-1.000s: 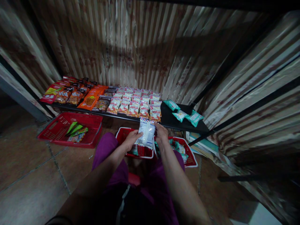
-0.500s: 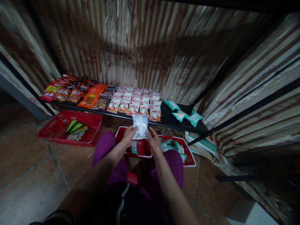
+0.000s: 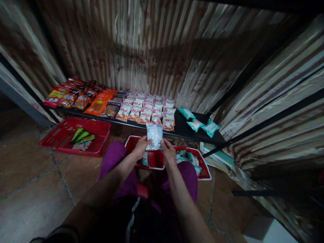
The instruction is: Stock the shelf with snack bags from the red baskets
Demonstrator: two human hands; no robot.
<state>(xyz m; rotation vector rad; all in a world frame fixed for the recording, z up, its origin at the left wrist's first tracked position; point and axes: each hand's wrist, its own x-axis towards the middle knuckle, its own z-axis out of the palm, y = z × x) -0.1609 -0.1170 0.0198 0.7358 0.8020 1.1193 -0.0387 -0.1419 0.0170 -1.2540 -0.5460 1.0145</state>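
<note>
Between both hands is a white snack packet [image 3: 155, 133] with striped ends, its printed back with the seam turned up. My left hand [image 3: 142, 145] grips its left edge, thumb on top. On the other side my right hand [image 3: 167, 148] pinches the lower right edge. Just beyond the packet, rows of white and orange snack packets [image 3: 145, 115] lie on a low black shelf [image 3: 181, 125]. Below my hands stands a red basket [image 3: 131, 143] with a teal packet [image 3: 145, 158] in it, partly hidden by my left hand.
Teal packets [image 3: 195, 125] lie at the shelf's right; orange bags [image 3: 97, 105] and red bags [image 3: 54, 97] fill its left. Another red basket [image 3: 101, 148] holds green packets [image 3: 80, 135]. A basket at right [image 3: 207, 173] holds teal packets. A black post [image 3: 220, 147] slants beside it.
The white packet and both hands have shifted slightly to the right. My grip on the packet stays at both sides; the shelf and baskets look the same.
</note>
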